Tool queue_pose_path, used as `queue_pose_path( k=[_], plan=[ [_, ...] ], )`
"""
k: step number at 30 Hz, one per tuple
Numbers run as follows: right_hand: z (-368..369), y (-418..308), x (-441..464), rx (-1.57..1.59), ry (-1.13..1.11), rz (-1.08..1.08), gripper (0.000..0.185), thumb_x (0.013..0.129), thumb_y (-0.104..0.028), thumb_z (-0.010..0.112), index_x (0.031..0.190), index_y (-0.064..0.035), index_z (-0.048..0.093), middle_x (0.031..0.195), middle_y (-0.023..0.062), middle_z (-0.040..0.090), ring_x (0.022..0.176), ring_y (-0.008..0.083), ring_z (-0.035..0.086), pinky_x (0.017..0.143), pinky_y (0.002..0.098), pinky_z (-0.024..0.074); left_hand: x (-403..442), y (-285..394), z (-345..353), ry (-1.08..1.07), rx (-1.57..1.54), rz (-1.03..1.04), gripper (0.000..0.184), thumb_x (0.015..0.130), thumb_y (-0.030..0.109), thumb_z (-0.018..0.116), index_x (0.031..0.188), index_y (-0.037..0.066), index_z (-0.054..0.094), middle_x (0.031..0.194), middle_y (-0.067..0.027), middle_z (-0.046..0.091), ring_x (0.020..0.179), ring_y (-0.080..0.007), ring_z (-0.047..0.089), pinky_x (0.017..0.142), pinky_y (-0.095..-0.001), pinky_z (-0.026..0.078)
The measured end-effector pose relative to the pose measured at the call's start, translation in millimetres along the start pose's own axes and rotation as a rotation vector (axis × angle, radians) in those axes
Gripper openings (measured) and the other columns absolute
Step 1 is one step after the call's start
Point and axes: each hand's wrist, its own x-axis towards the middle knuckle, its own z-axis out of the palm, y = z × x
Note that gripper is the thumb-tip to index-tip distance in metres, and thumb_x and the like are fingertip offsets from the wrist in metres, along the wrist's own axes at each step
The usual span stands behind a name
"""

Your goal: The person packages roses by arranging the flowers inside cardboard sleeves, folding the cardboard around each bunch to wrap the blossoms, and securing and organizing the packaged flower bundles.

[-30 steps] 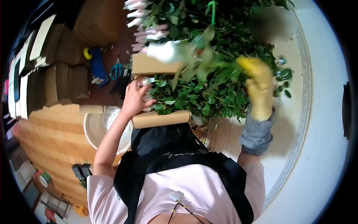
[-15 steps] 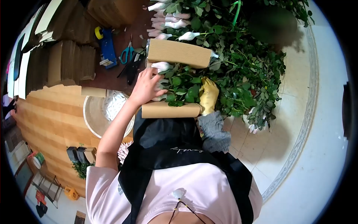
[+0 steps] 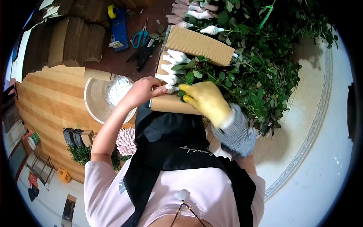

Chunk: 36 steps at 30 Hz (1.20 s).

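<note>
My bare left hand [image 3: 143, 92] pinches a rose bud in white netting [image 3: 172, 89] at the near end of a short row. My right hand [image 3: 206, 99], in a yellow glove, closes at the stem just below that bud; leaves partly cover its fingertips. Further netted buds [image 3: 168, 78] lie beyond it, their leafy stems [image 3: 211, 73] pointing right. Under them is a cardboard sheet, its near flap [image 3: 174, 105] toward my apron. Past the row, corrugated cardboard [image 3: 202, 45] lies folded over.
Left of the flowers lie teal scissors [image 3: 140, 38], a black stapler-like tool [image 3: 145, 55] and a blue tape dispenser [image 3: 119, 30]. Cardboard stacks [image 3: 72, 41] stand at upper left. A round bin [image 3: 94, 102] holds white netting. More netted roses [image 3: 198, 14] and foliage [image 3: 264, 75] spread behind and right.
My right hand has come from the stems leftward to the near bud. My left hand has drawn back from over the buds and now pinches the nearest one. The view has shifted.
</note>
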Motion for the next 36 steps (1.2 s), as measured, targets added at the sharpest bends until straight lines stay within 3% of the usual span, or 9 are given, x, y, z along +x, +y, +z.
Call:
queue_pose_path(
  k=[7, 9, 11, 15, 19, 25, 29, 33, 36],
  plan=[
    [36.5, 4.7, 54.6, -0.387, -0.514, 0.163, 0.013, 0.083, -0.016, 0.070, 0.096, -0.0142, 0.074, 0.095, 0.0036, 0.076, 0.089, 0.0222, 0.073, 0.067, 0.0352, 0.0575, 0.1, -24.1, 6.2, 0.063, 0.016, 0.252, 0.017, 0.094, 0.015, 0.063, 0.089, -0.001, 0.063, 0.088, -0.0125, 0.061, 0.085, -0.0276, 0.059, 0.078, -0.0370, 0.047],
    [34.0, 7.2, 55.6, -0.384, -0.511, 0.151, 0.015, 0.083, -0.017, 0.071, 0.097, -0.0139, 0.074, 0.095, 0.0041, 0.076, 0.088, 0.0233, 0.073, 0.068, 0.0357, 0.0575, -12.7, -26.1, 2.1, 0.160, -0.643, 0.204, 0.012, 0.092, 0.007, 0.059, 0.083, 0.000, 0.056, 0.084, -0.0072, 0.052, 0.082, -0.0235, 0.053, 0.077, -0.0331, 0.044],
    [29.5, 7.7, 50.9, -0.367, -0.500, 0.121, 0.019, 0.083, -0.018, 0.072, 0.101, -0.0133, 0.074, 0.095, 0.0050, 0.075, 0.087, 0.0256, 0.073, 0.069, 0.0366, 0.0574, -24.4, -32.9, -31.0, 0.466, -0.573, 0.376, 0.010, 0.091, 0.002, 0.054, 0.081, 0.001, 0.051, 0.086, -0.0037, 0.045, 0.084, -0.0194, 0.049, 0.079, -0.0283, 0.040],
    [-4.7, 1.8, 31.5, 0.024, 0.074, -0.017, 0.024, 0.092, -0.036, 0.063, 0.093, -0.0122, 0.068, 0.080, 0.0104, 0.071, 0.078, 0.0303, 0.070, 0.072, 0.0431, 0.0542, -11.8, -26.0, -16.2, 0.419, -0.299, 0.243, 0.011, 0.092, 0.004, 0.052, 0.082, 0.000, 0.053, 0.087, -0.0103, 0.061, 0.084, -0.0218, 0.059, 0.079, -0.0332, 0.047],
    [5.9, -3.3, 57.3, -0.294, -0.340, 0.272, 0.021, 0.095, -0.029, 0.056, 0.104, -0.0156, 0.070, 0.093, 0.0071, 0.075, 0.086, 0.0248, 0.072, 0.073, 0.0392, 0.0559, 18.2, -10.3, 15.9, 0.330, 0.083, 0.056, 0.033, 0.091, 0.035, 0.069, 0.087, 0.004, 0.061, 0.082, -0.0172, 0.067, 0.076, -0.0393, 0.065, 0.070, -0.0480, 0.052],
    [47.5, 20.4, 52.8, -0.400, -0.101, 0.177, 0.019, 0.089, -0.032, 0.064, 0.095, -0.0142, 0.068, 0.079, 0.0066, 0.072, 0.074, 0.0268, 0.070, 0.069, 0.0405, 0.0546, 18.5, -48.9, 20.3, 0.601, -0.313, 0.123, 0.010, 0.089, 0.007, 0.060, 0.088, -0.002, 0.065, 0.080, -0.0121, 0.060, 0.077, -0.0248, 0.061, 0.074, -0.0348, 0.049],
    [13.7, 16.5, 32.1, 0.022, 0.189, -0.020, 0.028, 0.087, -0.025, 0.069, 0.111, -0.0105, 0.069, 0.081, 0.0105, 0.071, 0.073, 0.0299, 0.069, 0.068, 0.0426, 0.0542, -3.0, -41.2, -25.6, 0.908, 0.001, 0.297, 0.009, 0.088, 0.001, 0.058, 0.080, -0.003, 0.056, 0.087, -0.0121, 0.060, 0.080, -0.0238, 0.059, 0.078, -0.0320, 0.048],
    [-10.4, -16.1, 43.2, -0.189, 0.246, 0.122, 0.026, 0.087, -0.024, 0.071, 0.107, -0.0081, 0.067, 0.076, 0.0095, 0.070, 0.072, 0.0266, 0.069, 0.065, 0.0406, 0.0530, 17.9, -26.9, 1.9, 0.534, -0.246, -0.150, 0.024, 0.092, 0.020, 0.069, 0.089, 0.000, 0.056, 0.080, -0.0158, 0.064, 0.071, -0.0297, 0.066, 0.069, -0.0395, 0.052],
    [19.6, 7.8, 64.2, -0.416, -0.064, 0.365, 0.023, 0.088, -0.030, 0.070, 0.095, -0.0088, 0.067, 0.072, 0.0084, 0.070, 0.070, 0.0248, 0.070, 0.063, 0.0386, 0.0530, 44.6, -16.7, 23.4, 0.517, 0.081, 0.066, 0.026, 0.090, 0.025, 0.071, 0.088, 0.002, 0.059, 0.083, -0.0171, 0.063, 0.078, -0.0364, 0.063, 0.070, -0.0452, 0.051]
  ],
)
